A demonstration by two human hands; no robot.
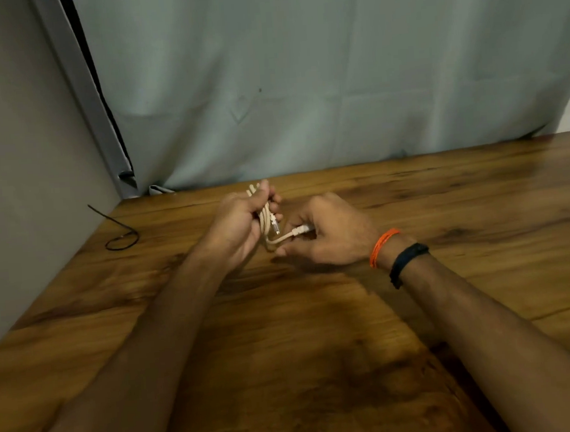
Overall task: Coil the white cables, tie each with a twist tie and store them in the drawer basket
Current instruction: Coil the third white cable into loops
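Observation:
A white cable (265,217) is folded into a tight bundle of loops, and my left hand (240,222) grips it upright just above the wooden table (318,331). One connector hangs free beside the bundle. The cable's other end curves out to the right, where my right hand (329,236) pinches its plug between thumb and fingers. A thin black twist tie (120,239) lies on the table to the far left, bent into a loop with one end sticking up. No drawer basket is in view.
A grey wall borders the table on the left. Pale green curtain cloth (334,77) hangs behind the table's far edge. My right wrist wears an orange thread and a black band.

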